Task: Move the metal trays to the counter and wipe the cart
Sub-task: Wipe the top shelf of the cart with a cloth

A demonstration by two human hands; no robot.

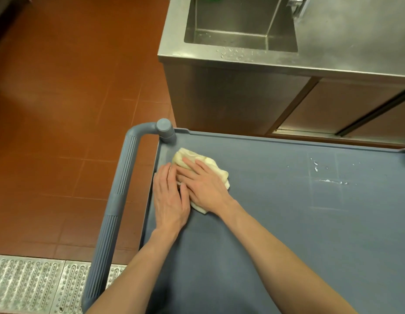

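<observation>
**Pressing a cloth flat on the cart top with both hands**

Wiping is under way at the far left corner of the grey-blue cart (264, 211). A crumpled cream cloth (198, 158) lies on the cart's flat top, just inside the raised rim and close to the round corner post (165, 130). The right hand (202, 185) rests on the middle of the cloth with its fingers straight and spread, palm down, grasping nothing. The left hand (171, 198) lies beside it on the left, also flat with fingers extended; its fingertips touch the cloth's near-left edge and its thumb side sits against the right hand. Neither hand is clenched. Both bare forearms reach in from the bottom of the view.

The cart's ribbed handle (120, 196) runs down the left side, curving into the corner post. On the right part of the cart top there are faint straight marks and a few small white flecks (332, 181).

Beyond the cart stands a stainless steel table (355, 46) with a sink basin (240, 26) sunk into it; water droplets sit on the rim near the basin's front edge. No metal trays can be seen on the cart top. The floor (61, 98) is reddish-brown tile, with a metal drain grate (38, 284) at the lower left.
</observation>
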